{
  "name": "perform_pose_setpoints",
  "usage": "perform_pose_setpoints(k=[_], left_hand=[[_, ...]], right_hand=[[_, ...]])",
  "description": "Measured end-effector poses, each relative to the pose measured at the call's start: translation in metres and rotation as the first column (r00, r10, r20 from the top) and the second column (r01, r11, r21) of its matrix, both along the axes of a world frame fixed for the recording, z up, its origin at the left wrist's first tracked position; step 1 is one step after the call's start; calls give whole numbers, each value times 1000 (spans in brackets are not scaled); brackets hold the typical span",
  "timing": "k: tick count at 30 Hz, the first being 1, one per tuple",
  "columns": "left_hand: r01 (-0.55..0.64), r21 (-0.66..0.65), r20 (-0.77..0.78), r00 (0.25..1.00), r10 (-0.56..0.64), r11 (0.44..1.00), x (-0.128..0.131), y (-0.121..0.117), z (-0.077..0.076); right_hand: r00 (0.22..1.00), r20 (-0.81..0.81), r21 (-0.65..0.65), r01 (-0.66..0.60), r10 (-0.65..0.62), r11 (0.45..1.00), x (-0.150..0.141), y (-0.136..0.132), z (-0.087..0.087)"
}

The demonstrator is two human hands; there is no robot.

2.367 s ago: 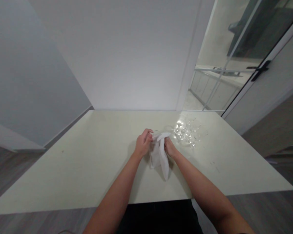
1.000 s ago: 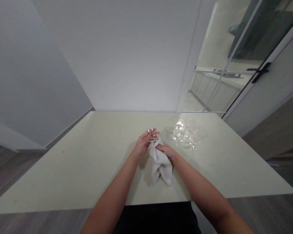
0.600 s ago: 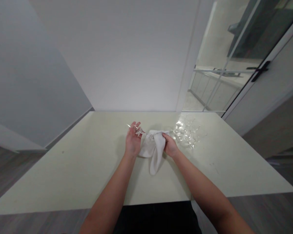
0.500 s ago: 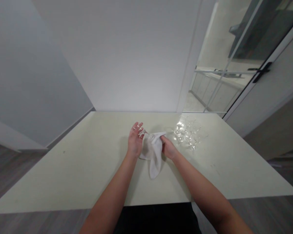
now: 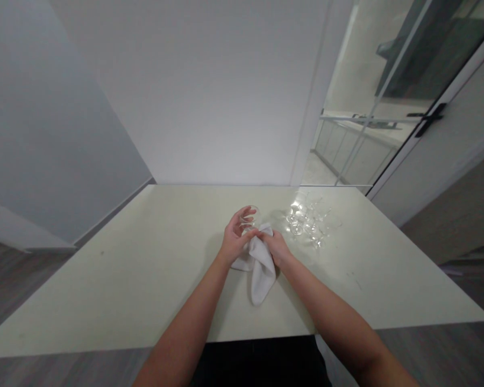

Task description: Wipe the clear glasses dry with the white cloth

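Note:
My left hand [image 5: 235, 237] is closed around a clear, round-rimmed glass [image 5: 255, 214], its fingers curled behind the see-through wall. Bunched in my right hand [image 5: 277, 247] is a white cloth [image 5: 262, 277], pressed against the near side of the glass. The thumbs of both hands almost meet at the cloth's top. A long fold of cloth hangs down toward the table, and another part spreads below my left wrist. The lower part of the glass is hidden by the cloth and fingers.
Several clear, shiny pieces with thin stem-like parts lie in a cluster [image 5: 308, 220] to the right on the pale table [image 5: 145, 279]. A white wall [image 5: 210, 107] rises behind the table. A glazed door with a black handle [image 5: 431, 118] stands at the right.
My left hand has turned and moved right, closing in on the cloth and showing the glass's round rim. My right hand has shifted slightly nearer, and the hanging cloth has swung right.

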State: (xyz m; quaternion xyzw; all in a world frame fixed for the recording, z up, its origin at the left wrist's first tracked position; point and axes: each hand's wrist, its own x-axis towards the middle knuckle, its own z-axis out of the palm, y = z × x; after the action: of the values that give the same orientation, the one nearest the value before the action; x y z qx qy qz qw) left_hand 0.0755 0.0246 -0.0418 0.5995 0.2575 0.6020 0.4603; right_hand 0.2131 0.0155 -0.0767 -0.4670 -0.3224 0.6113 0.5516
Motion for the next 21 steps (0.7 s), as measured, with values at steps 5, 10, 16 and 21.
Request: perform_pose_setpoints(k=[5,10,16,21], left_hand=[[-2,-50,104,995,7,999,-3,2,-4],[18,-42,95,995,-14,999,-2,3,-6],[22,39,-60,998,-20,999,1,-1,-1],[-107,95,-111,987,117,990,-1,-2,4]], right_hand=[[982,-131,-19,-139,135,990,-3,-1,0],[969,-153,31,-191,194,981,-5,-1,-5],[994,27,81,-105,103,991,-1,1,-4],[978,180,104,-123,103,987,-5,0,0]])
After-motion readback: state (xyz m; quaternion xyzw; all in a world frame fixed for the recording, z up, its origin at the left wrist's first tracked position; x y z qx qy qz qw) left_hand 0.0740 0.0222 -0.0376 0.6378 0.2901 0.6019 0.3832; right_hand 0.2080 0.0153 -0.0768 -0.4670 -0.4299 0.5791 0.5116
